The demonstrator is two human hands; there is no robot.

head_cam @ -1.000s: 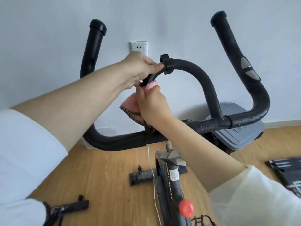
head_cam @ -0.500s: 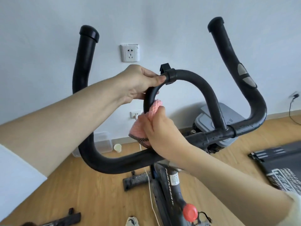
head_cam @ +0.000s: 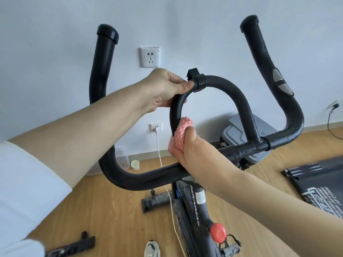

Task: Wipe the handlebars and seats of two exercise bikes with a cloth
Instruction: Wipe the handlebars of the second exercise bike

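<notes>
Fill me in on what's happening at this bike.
A person is wiping the exercise bike's black handlebar. The left hand grips the top of the centre loop, beside a clamp. The right hand presses a pink cloth against the loop's left leg, just above the crossbar.

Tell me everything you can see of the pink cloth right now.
The pink cloth looks like thick knitted fabric, bunched into a wad. The right hand grips it, covering most of it, and presses it against the left leg of the black handlebar loop, low down near the crossbar. The left hand holds the loop higher up, apart from the cloth.
</notes>
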